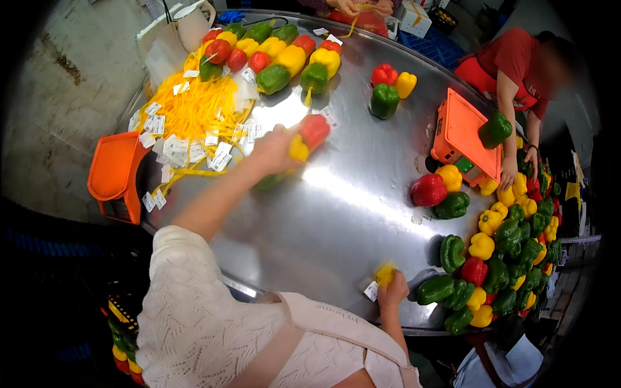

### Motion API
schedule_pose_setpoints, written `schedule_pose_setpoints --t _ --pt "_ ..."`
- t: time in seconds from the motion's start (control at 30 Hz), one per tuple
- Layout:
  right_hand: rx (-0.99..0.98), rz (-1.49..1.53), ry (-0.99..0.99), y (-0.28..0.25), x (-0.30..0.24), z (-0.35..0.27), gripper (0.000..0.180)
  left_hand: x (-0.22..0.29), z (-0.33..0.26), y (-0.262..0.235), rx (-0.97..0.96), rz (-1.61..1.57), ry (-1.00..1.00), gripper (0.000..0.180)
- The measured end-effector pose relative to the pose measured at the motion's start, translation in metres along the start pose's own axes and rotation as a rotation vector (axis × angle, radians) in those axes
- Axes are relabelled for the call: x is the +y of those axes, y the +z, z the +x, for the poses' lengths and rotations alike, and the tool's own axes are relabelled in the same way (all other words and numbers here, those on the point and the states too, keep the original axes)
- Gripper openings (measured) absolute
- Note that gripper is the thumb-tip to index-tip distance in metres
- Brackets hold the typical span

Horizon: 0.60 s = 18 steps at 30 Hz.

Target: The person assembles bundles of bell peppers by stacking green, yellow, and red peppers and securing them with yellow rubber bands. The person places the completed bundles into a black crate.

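Observation:
My left hand (277,154), somewhat blurred, reaches over the left middle of the metal table and is closed around a row of bell peppers. A red pepper (315,131) shows at its far end, a yellow one (299,149) beside the fingers, and part of a green one (268,183) under the wrist. By the red pepper is a white label (329,117). Near the front edge, my right hand (392,292) grips a bunched yellow net (385,274) with a white tag (371,291) hanging from it; the fingertips are partly hidden.
Yellow net strips (204,100) with white tags are heaped at the left beside an orange scale (116,171). Several tagged pepper rows (275,77) lie behind. At right stand another orange scale (467,139) and a large pepper pile (511,236), where a co-worker's hand (508,171) reaches.

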State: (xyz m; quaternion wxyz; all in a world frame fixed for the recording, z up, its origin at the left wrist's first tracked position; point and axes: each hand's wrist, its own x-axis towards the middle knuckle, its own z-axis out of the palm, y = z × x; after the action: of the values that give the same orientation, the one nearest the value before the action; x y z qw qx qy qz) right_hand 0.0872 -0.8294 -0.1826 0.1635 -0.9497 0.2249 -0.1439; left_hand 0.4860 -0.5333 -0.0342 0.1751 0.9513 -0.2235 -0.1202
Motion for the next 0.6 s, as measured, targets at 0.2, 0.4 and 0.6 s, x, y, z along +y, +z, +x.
schedule_pose_setpoints --t 0.2,0.4,0.6 --pt "0.024 -0.020 -0.053 0.000 -0.001 0.000 0.033 -0.018 0.091 -0.036 0.136 0.212 0.111 0.084" --pt "0.033 -0.029 -0.073 0.000 -0.003 0.000 0.032 -0.003 0.240 -0.053 0.286 0.136 0.006 0.084" --pt "0.030 -0.035 -0.056 0.001 -0.003 0.000 0.027 0.018 0.323 -0.020 0.189 0.072 -0.344 0.108"
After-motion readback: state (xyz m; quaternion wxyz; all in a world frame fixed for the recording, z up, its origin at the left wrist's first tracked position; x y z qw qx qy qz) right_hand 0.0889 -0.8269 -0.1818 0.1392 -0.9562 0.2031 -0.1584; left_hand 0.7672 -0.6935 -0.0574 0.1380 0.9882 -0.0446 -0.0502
